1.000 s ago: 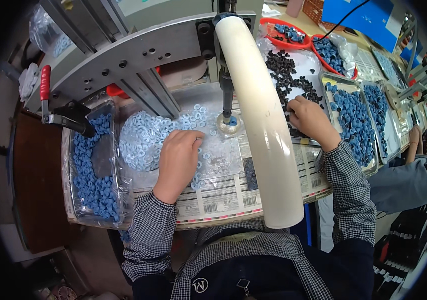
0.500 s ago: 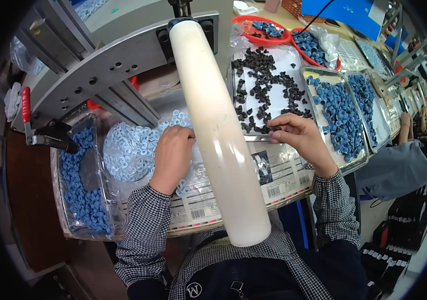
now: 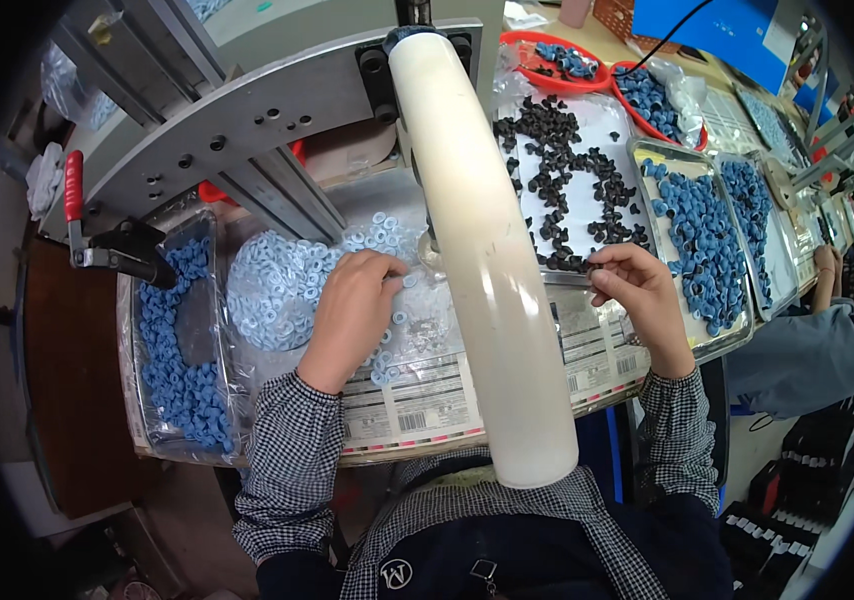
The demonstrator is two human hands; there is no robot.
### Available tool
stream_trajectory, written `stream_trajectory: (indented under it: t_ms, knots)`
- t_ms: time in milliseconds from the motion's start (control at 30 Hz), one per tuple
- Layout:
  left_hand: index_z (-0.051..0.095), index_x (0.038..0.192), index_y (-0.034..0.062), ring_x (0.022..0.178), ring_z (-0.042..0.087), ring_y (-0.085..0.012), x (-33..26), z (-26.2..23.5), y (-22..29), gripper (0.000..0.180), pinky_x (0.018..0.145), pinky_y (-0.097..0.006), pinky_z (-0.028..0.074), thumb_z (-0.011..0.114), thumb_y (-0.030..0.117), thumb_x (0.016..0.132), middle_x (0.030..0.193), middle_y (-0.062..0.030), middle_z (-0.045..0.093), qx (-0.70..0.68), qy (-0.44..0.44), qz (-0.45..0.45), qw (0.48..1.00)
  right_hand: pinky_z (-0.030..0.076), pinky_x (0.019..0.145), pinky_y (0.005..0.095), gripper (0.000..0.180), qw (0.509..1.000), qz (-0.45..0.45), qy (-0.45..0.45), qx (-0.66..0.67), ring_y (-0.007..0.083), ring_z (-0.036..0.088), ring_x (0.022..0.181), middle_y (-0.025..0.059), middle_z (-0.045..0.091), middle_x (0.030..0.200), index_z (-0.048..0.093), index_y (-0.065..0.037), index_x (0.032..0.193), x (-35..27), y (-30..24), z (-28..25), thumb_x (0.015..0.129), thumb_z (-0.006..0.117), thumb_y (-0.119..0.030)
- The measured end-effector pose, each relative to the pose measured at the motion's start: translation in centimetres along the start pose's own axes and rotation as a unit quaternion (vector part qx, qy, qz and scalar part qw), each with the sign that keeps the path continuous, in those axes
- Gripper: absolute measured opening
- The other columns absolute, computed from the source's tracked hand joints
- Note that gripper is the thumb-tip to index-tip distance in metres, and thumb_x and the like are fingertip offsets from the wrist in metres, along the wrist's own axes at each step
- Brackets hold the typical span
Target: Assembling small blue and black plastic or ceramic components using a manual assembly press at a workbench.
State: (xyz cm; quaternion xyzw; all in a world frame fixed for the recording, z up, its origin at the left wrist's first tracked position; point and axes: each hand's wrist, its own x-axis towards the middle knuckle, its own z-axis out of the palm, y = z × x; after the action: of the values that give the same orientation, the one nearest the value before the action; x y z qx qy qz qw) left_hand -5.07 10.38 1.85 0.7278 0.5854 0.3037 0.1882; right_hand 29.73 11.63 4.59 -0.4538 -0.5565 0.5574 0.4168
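My left hand [image 3: 352,315] is low over the table with its fingers curled and the thumb close to the forefinger. A light-blue ring [image 3: 410,281] shows right at those fingertips. Beside that hand lies a heap of similar rings [image 3: 272,295] on clear plastic, with some loose ones scattered nearby. My right hand [image 3: 647,295] is at the near edge of a white-lined tray [image 3: 572,277] of small black parts [image 3: 552,190]. Its thumb and forefinger pinch what looks like one small black part [image 3: 595,266], partly hidden by the fingers.
A thick cream-white tube [image 3: 487,250] on a metal frame [image 3: 247,110] runs between my hands. A red-handled clamp [image 3: 74,190] stands at left. Trays of blue parts [image 3: 187,385] [image 3: 702,240] flank the work area; red bowls [image 3: 572,80] sit behind. Another person's sleeve [image 3: 797,345] is at right.
The whole view has shifted, so the scene sits farther right. My right hand has drawn slightly right and toward me along the tray edge. A ring is now visible at my left fingertips.
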Motion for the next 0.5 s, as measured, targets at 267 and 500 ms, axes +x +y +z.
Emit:
stream_trajectory:
  t_ms: [267, 500]
  knots:
    - [0.072, 0.093, -0.0006, 0.091, 0.064, -0.0325, -0.1, 0.6, 1.9, 0.012, 0.085, -0.041, 0.051, 0.070, 0.003, 0.082, 0.093, -0.0147, 0.069, 0.101, -0.007, 0.020, 0.995, 0.055, 0.071, 0.0208, 0.018, 1.000, 0.000, 0.023, 0.014, 0.0086, 0.066, 0.078, 0.0047, 0.069, 0.092, 0.066, 0.002, 0.109, -0.4, 0.4, 1.6, 0.092, 0.071, -0.001]
    - [0.070, 0.106, -0.0034, 0.091, 0.072, -0.0164, -1.9, -0.4, 4.2, 0.014, 0.082, -0.025, 0.056, 0.065, 0.005, 0.096, 0.106, -0.0122, 0.074, -0.363, -0.057, -0.209, 0.906, 0.055, 0.076, 0.0195, 0.020, 0.998, -0.034, 0.044, -0.021, 0.0087, 0.066, 0.086, 0.0057, 0.067, 0.102, 0.070, 0.002, 0.108, -1.5, -1.1, 4.4, 0.088, 0.074, 0.001]
